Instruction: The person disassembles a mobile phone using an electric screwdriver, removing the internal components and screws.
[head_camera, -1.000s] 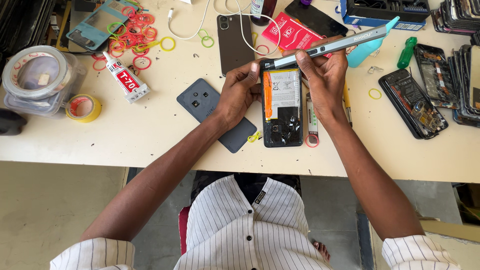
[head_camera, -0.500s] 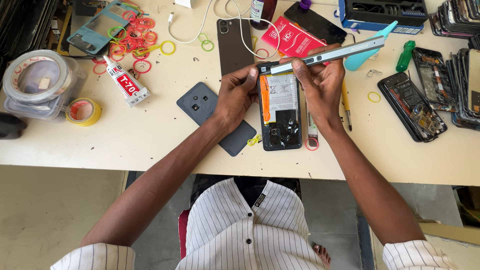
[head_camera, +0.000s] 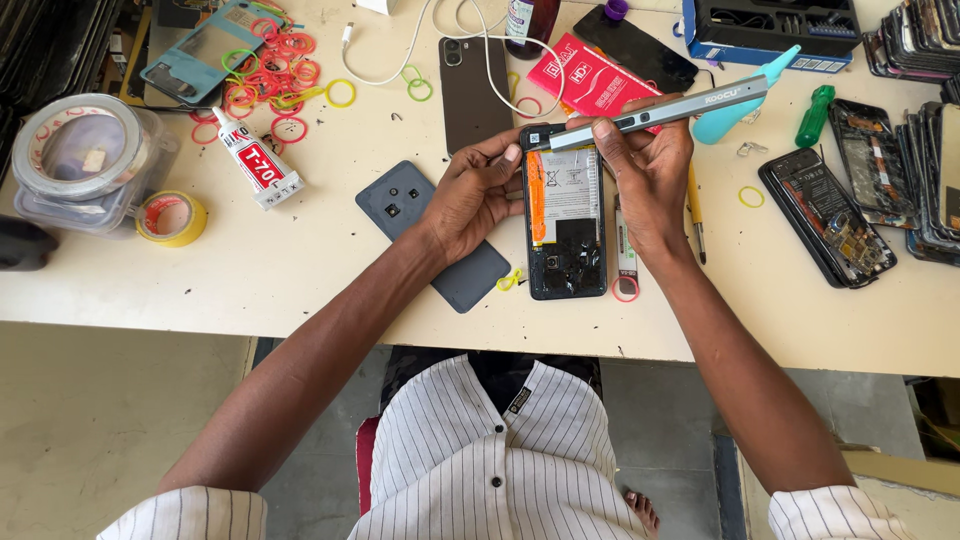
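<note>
on the big pale table (head_camera: 300, 270), right in the middle, lies an opened phone (head_camera: 566, 225) with its back off, flat and face down. just left of it lies its grey back cover (head_camera: 432, 235), partly under the left wrist. far to the right sits a stack of other opened phones (head_camera: 925, 170).

the left hand (head_camera: 470, 195) pinches the far left corner of the opened phone to keep it from sliding. the right hand (head_camera: 645, 165) grips a long grey electric screwdriver (head_camera: 655, 108), fingers curled around it, its tip at the far edge of the phone.

the phone looks light, stiff and easy to break inside, so i think the side edges are the safe place to hold, not the bare parts. the screwdriver looks thin and smooth, best held near its tip.

the tip itself is too small to see. any screw under it is hidden too.
</note>
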